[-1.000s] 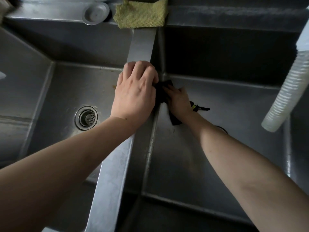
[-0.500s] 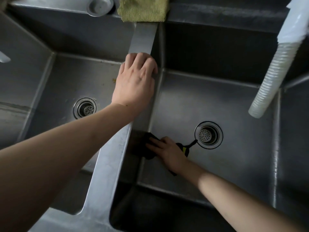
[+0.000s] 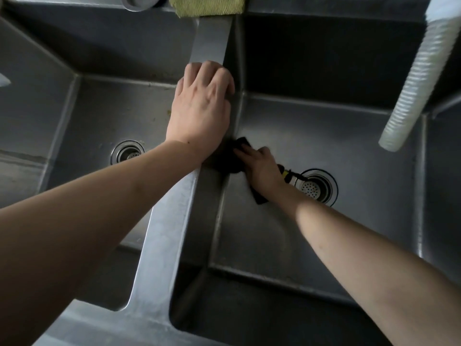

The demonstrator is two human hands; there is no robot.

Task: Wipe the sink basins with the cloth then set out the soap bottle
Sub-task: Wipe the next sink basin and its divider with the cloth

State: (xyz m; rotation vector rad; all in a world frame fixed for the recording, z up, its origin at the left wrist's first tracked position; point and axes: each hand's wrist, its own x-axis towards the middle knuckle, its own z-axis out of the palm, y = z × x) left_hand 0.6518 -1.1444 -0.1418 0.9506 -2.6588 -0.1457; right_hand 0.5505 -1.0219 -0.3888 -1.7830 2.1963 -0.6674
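Observation:
A steel double sink fills the view, with a left basin (image 3: pixel 99 116) and a right basin (image 3: pixel 324 136). My right hand (image 3: pixel 262 168) presses a dark cloth (image 3: pixel 233 159) against the left wall of the right basin, near the floor. Part of the cloth sticks out below the wrist. My left hand (image 3: pixel 202 106) rests on the divider (image 3: pixel 169 226) between the basins, fingers curled over its right edge. No soap bottle is in view.
Each basin has a round drain, the left drain (image 3: pixel 127 151) and the right drain (image 3: pixel 316 186). A white ribbed hose (image 3: pixel 419 78) hangs over the right basin. A yellow-green cloth (image 3: pixel 208 6) and a grey round stopper (image 3: pixel 141 1) lie on the back ledge.
My right hand slid the dark cloth along the right basin's left wall, towards me from the far corner, then part-way back. My left hand stayed on the divider.

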